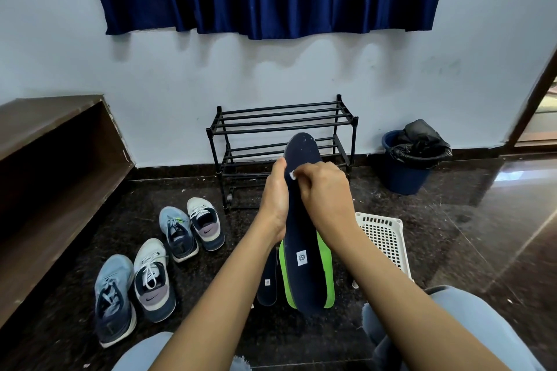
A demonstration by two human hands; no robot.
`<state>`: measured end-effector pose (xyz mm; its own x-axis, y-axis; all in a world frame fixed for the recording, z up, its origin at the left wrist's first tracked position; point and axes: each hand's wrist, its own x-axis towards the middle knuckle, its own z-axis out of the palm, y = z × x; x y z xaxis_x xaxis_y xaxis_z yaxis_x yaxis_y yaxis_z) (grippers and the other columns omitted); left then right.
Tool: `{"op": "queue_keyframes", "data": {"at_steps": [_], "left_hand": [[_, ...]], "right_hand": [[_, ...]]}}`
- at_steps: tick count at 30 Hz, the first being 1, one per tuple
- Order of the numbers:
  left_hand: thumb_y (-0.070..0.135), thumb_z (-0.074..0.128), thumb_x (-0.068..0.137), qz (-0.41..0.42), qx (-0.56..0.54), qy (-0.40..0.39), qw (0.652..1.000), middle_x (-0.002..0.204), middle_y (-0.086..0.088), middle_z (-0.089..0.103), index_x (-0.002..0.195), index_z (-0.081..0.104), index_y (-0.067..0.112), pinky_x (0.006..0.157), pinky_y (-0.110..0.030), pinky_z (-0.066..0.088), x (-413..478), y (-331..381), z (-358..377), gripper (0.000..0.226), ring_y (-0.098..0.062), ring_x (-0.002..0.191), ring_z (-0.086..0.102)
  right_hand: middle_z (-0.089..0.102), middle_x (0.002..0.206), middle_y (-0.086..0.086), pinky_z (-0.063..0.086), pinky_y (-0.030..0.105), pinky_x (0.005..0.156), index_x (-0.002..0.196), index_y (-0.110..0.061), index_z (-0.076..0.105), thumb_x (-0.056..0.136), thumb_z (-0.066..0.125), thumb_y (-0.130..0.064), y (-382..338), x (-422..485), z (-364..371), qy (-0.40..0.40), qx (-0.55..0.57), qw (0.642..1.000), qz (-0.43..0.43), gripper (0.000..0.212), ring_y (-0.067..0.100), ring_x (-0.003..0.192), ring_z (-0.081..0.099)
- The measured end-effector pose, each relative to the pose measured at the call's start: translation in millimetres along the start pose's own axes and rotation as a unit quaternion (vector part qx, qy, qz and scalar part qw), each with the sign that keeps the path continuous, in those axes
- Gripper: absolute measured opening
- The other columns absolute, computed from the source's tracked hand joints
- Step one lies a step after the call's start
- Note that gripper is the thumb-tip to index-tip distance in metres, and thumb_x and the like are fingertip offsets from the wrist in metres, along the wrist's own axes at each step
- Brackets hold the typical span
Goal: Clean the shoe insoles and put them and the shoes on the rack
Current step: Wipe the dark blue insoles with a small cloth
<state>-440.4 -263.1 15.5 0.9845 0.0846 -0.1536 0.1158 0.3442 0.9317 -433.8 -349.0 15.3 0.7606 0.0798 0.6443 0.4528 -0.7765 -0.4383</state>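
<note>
The cleaning step is in hand. The left hand (275, 199) grasps the edge of a navy insole (303, 220) stood on end at the middle of the view, toe toward 12 o'clock. The right hand (324, 193) pinches a small white scrap (291, 175), probably a wipe though it is too small to be sure, against the forefoot. White specks near the toe suggest the next move is to work upward with light strokes while the left hand steadies the insole. Nothing sits on the rack (280, 113) yet, so most of the task remains. The dark speckled floor (452, 235) is glossy. A wooden bench (45, 135) lies at 9 o'clock, four shoes (150, 280) at 8, and a second dark insole (267, 283) and a green-edged insole (327, 268) at 6. A white basket (388, 238) is at 4 and a lined blue bin (404, 172) at 2.
</note>
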Motion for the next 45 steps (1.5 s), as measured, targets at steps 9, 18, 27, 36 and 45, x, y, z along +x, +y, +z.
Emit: {"op": "queue_keyframes", "data": {"at_steps": [9,18,27,36,45], "left_hand": [[0.051,0.038,0.097,0.003,-0.002,-0.015,1.000,0.078,-0.009,0.069,0.091,0.072,0.015,0.061,-0.031,0.050,0.1,-2.7,3.6,0.050,-0.022,0.070,0.064],[0.049,0.034,0.100,0.000,-0.022,-0.017,1.000,0.081,-0.007,0.072,0.094,0.072,0.014,0.067,-0.031,0.050,-7.1,3.1,4.7,0.052,-0.020,0.073,0.066],[0.051,0.034,0.099,-0.011,-0.039,-0.012,0.999,0.086,-0.008,0.073,0.095,0.073,0.014,0.071,-0.033,0.051,-7.7,6.9,1.6,0.054,-0.022,0.079,0.067],[0.048,0.035,0.100,-0.030,-0.049,-0.030,0.998,0.067,-0.004,0.067,0.085,0.068,0.012,0.053,-0.024,0.048,-17.1,6.9,11.4,0.051,-0.015,0.057,0.062],[0.042,0.039,0.097,-0.058,-0.061,-0.049,0.995,0.059,-0.003,0.061,0.060,0.067,0.014,0.048,-0.021,0.043,-19.4,18.1,6.0,0.053,-0.016,0.050,0.058]], "right_hand": [[0.069,0.083,0.012,0.043,0.034,0.073,0.094,-0.011,0.072,0.088,0.055,-0.010,12.1,15.9,-10.1,0.036,0.015,0.998,0.049,0.018,0.029,0.083,0.060],[0.068,0.082,0.014,0.045,0.035,0.070,0.094,-0.010,0.072,0.088,0.055,-0.008,11.9,13.9,-7.1,0.018,0.002,0.999,0.037,0.019,0.030,0.082,0.060],[0.068,0.077,0.012,0.044,0.033,0.069,0.089,-0.009,0.074,0.083,0.060,-0.004,3.2,1.1,-4.9,-0.002,-0.003,1.000,-0.002,0.016,0.030,0.079,0.059],[0.068,0.080,0.015,0.045,0.036,0.069,0.092,-0.007,0.072,0.087,0.055,-0.006,15.8,18.5,-10.6,0.034,0.001,0.998,0.047,0.019,0.032,0.080,0.060],[0.071,0.083,0.010,0.045,0.033,0.073,0.092,-0.012,0.073,0.084,0.059,-0.007,13.9,8.1,-6.7,-0.003,0.013,1.000,0.017,0.017,0.029,0.084,0.062]]}}
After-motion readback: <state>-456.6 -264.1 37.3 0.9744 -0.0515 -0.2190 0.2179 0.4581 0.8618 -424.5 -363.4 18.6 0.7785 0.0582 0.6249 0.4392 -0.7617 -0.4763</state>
